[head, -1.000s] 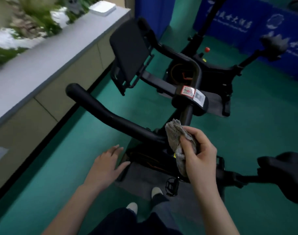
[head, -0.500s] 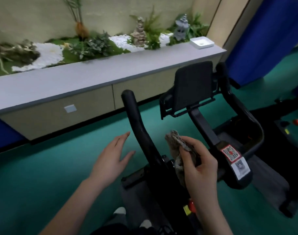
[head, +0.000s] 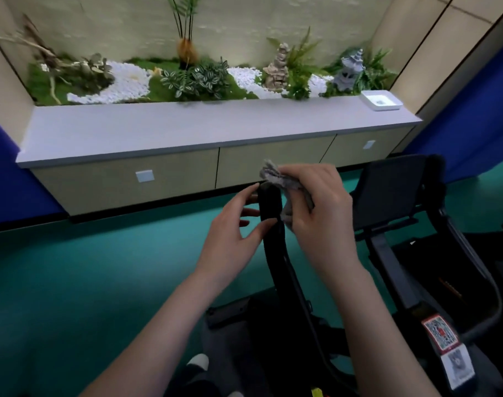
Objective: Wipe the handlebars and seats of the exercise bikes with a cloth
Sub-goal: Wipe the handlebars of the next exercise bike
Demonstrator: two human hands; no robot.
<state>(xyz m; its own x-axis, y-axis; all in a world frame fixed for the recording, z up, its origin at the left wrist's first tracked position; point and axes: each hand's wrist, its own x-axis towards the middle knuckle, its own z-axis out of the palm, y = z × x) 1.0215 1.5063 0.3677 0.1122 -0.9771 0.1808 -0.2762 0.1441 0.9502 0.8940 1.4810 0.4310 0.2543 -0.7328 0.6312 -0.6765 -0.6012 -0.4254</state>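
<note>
A black handlebar arm [head: 270,207] of the exercise bike rises up the middle of the view, its rounded tip between my two hands. My right hand [head: 319,207] is shut on a grey crumpled cloth [head: 276,176], which presses against the tip's right side and top. My left hand [head: 233,230] is at the bar's left side, fingers spread, thumb and fingertips touching the bar. The bike's black tablet holder [head: 393,193] and the other handlebar arm [head: 468,253] are to the right. No seat is in view.
A long grey-topped cabinet [head: 187,130] runs across ahead, with a planter of plants, white pebbles and stone ornaments behind it and a white dish [head: 382,100] at its right end. Green floor [head: 72,282] spreads to the left. Blue panels [head: 473,110] stand at right.
My view has swung left toward the cabinet. My right hand lifted the cloth from the handlebar's base up to its tip, and my left hand came in from open air to touch the bar.
</note>
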